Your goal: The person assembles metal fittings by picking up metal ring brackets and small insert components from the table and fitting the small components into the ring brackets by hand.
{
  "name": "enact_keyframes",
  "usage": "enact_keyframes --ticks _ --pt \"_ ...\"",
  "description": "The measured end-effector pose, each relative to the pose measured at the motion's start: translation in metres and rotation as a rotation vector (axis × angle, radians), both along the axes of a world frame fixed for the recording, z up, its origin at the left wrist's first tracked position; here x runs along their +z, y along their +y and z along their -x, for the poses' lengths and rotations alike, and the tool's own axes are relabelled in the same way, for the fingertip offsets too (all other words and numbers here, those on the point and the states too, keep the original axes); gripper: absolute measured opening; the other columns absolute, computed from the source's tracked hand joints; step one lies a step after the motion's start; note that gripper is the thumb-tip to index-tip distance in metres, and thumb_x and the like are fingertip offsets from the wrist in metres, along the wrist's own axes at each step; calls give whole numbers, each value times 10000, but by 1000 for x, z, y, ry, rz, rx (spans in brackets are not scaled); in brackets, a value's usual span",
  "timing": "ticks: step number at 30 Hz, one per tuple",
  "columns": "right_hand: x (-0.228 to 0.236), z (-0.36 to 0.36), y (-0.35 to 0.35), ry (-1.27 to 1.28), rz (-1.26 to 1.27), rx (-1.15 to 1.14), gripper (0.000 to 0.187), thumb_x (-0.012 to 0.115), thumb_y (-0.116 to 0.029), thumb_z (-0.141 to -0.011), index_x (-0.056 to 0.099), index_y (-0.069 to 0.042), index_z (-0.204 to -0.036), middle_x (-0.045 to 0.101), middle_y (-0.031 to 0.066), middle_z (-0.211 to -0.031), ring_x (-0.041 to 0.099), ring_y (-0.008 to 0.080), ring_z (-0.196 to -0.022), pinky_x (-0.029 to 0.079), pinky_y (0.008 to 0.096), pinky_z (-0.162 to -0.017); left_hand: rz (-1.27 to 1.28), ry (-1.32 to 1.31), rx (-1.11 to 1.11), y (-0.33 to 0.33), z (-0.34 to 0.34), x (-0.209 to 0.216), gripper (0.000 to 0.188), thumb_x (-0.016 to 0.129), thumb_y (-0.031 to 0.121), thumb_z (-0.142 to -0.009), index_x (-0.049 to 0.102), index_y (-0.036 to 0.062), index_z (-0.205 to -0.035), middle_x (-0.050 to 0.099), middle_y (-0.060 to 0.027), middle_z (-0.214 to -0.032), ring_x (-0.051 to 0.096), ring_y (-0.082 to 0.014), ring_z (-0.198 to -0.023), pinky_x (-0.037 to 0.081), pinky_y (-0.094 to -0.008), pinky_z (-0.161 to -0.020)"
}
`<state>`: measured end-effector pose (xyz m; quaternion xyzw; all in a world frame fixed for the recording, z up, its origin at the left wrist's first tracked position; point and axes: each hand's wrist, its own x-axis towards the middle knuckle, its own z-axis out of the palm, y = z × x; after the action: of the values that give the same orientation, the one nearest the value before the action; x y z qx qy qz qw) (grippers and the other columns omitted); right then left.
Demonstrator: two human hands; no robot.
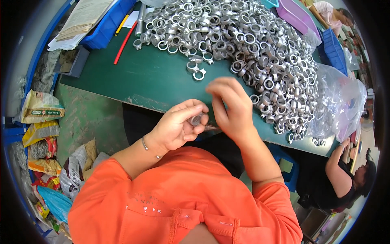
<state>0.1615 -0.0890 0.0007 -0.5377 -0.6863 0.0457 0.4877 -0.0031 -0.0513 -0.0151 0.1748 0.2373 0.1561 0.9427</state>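
My left hand, with a thin metal bangle at its wrist, is closed round a small grey metal ring clamp in front of my body, close to the near edge of the green table. Just right of it hovers my right hand, its fingers loosely bent and slightly blurred, with nothing visible in them. Beyond both hands lies a large heap of metal ring clamps. A couple of loose ring clamps sit apart from the heap, nearest my right fingertips.
At the far left are a blue bin with papers, a red stick and a grey box. Clear plastic bags lie right of the heap. Bags crowd the left floor side. Another person works at the right.
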Motion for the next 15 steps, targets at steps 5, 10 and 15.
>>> enact_keyframes --ticks 5,10,15 --pt "-13 6 28 -287 244 -151 152 673 -110 -719 553 -27 -764 523 117 -800 528 315 -773 453 404 -656 -109 63 139 -3 6 6 101 470 160 -915 500 63 -920 545 -53 -777 497 -104 -592 345 -186 -392" --pt "-7 -1 0 442 472 127 76 632 30 -765 589 15 -825 570 88 -879 571 167 -710 470 267 -603 -346 119 279 -3 10 2 79 533 85 -886 512 34 -943 551 -43 -774 542 -95 -646 449 -194 -465" --pt "-9 1 -20 902 565 296 91 594 44 -808 585 46 -898 579 92 -960 575 129 -788 493 251 -679 -447 138 237 -4 7 4 121 545 95 -885 543 11 -971 558 -33 -744 525 -66 -594 444 -184 -467"
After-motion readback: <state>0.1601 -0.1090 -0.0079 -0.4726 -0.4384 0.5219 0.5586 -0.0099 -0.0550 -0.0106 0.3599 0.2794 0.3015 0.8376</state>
